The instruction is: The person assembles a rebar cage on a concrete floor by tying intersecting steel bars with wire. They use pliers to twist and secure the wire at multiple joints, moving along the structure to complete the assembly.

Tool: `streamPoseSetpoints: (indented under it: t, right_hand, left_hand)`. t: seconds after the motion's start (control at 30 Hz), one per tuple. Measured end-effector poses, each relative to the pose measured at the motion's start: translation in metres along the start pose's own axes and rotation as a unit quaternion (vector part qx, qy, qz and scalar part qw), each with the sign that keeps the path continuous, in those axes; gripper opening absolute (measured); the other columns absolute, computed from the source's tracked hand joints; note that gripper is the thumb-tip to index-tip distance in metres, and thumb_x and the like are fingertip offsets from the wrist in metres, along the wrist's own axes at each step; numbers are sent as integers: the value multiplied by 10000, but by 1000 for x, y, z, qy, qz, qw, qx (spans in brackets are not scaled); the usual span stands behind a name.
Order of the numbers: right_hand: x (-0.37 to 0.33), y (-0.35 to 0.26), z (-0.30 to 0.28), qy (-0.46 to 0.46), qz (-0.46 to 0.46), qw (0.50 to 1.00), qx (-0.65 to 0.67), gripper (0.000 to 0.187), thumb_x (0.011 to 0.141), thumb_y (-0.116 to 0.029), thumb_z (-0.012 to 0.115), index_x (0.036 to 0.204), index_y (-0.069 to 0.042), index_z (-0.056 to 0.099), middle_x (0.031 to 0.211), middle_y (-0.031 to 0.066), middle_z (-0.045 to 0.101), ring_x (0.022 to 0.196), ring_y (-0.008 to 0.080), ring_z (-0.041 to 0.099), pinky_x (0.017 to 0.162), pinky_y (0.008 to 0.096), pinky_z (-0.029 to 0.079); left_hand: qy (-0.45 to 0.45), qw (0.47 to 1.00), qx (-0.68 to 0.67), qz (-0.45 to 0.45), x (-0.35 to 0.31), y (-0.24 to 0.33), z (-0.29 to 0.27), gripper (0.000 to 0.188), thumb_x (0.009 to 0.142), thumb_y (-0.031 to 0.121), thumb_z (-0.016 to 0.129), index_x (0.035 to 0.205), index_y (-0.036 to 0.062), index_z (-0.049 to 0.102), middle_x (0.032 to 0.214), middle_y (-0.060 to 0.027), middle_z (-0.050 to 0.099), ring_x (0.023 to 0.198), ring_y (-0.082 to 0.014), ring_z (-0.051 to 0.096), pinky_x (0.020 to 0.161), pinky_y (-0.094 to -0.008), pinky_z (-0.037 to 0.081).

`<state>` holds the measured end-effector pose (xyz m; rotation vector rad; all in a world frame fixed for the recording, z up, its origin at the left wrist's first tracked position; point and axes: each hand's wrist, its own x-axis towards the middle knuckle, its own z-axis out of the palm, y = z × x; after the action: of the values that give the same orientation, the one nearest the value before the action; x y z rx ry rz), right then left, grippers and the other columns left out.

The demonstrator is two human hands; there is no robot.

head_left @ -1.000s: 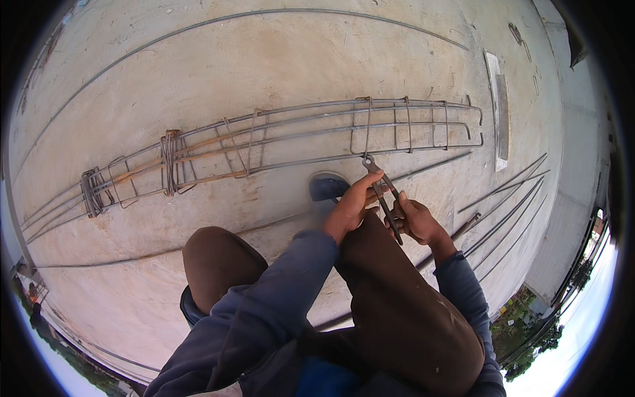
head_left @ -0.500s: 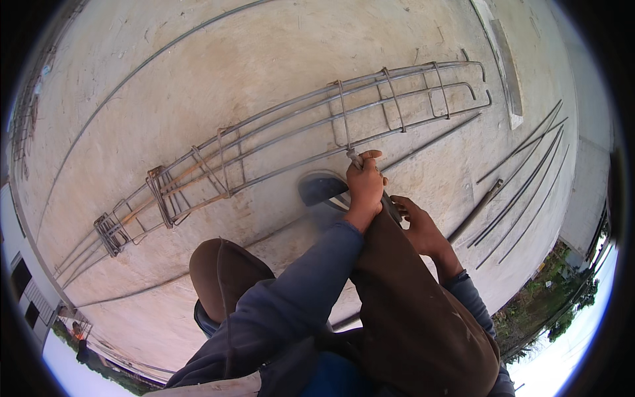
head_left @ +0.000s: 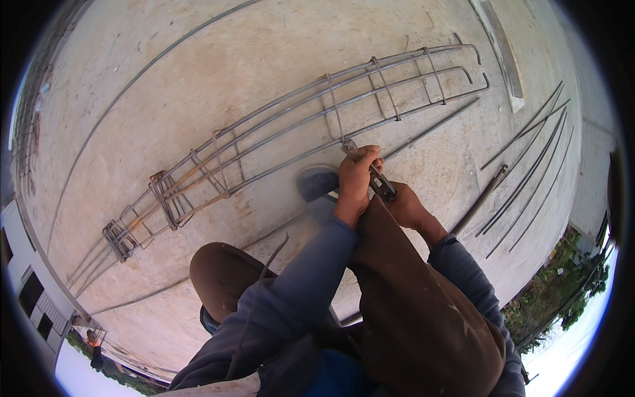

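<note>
Past the left edge of the slab (head_left: 198, 86), on your far left, there is a white building (head_left: 30, 271) with dark windows. A long bar (head_left: 147, 65) curves over the slab's left part. Next to it lies the cage (head_left: 228, 192), running from near the slab's left edge to the right, with two bundles of hoops (head_left: 119, 239) on its left end and single hoops spaced along the rest. Your left knee (head_left: 221, 278) is bent, and a thin dark strand (head_left: 264, 271) crosses your left sleeve (head_left: 291, 274). Your shoe (head_left: 317, 184) rests just beside the cage. Your left hand (head_left: 356, 177) has its fingers wrapped round the pincers (head_left: 382, 187); their head is at the cage's near bar, by the foot of a hoop, too small to tell what it bites. Your right hand (head_left: 407, 205) is by the handle ends, behind your right knee (head_left: 380, 231); its fingers are largely hidden, so whether they close on the handles is unclear. Farther right come a straight bar (head_left: 430, 132), a pipe (head_left: 479, 198), a grey board (head_left: 506, 56) and, toward the slab's right edge, loose bars (head_left: 529, 170)
</note>
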<state>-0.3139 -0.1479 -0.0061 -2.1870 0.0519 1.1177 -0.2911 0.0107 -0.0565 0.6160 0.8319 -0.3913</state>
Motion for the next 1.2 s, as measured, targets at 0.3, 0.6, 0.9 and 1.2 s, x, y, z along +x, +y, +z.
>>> streamPoseSetpoints:
  t: [0.3, 0.6, 0.9, 1.2]
  right_hand:
    - [11, 23, -1, -213, 139, 918, 304, 330, 901, -146, 761, 1161, 35, 666, 842, 146, 714, 751, 281, 734, 674, 394, 609]
    - [-11, 16, 41, 247, -4, 960, -135, 360, 919, -243, 743, 1164, -14, 610, 1020, 245, 712, 984, 499, 700, 859, 549, 562]
    - [5, 21, 48, 191, 51, 978, -70, 286, 925, -279, 741, 924, 0, 680, 886, 279, 747, 886, 501, 731, 795, 569, 579]
    - [-2, -1, 38, 57, 139, 987, 56, 380, 945, -327, 759, 837, 25, 665, 734, 186, 688, 635, 320, 682, 619, 468, 545]
  left_hand:
    - [-116, 984, -109, -83, 22, -6, -15, 410, 1052, 423, 755, 816, 148, 563, 626, 11, 498, 530, -182, 518, 652, -427, 528]
    - [188, 982, 31, 13, 18, -12, 39, 298, 1084, 350, 638, 1027, 61, 590, 724, -41, 521, 539, -184, 488, 521, -385, 450]
    - [166, 985, 33, -14, 21, -15, 23, 333, 1014, 330, 763, 914, 31, 657, 795, -78, 684, 705, -174, 612, 677, -424, 501]
    - [-141, 979, -99, -105, 25, -1, -19, 363, 973, 421, 833, 842, 133, 656, 804, -71, 730, 885, -290, 761, 868, -420, 587]
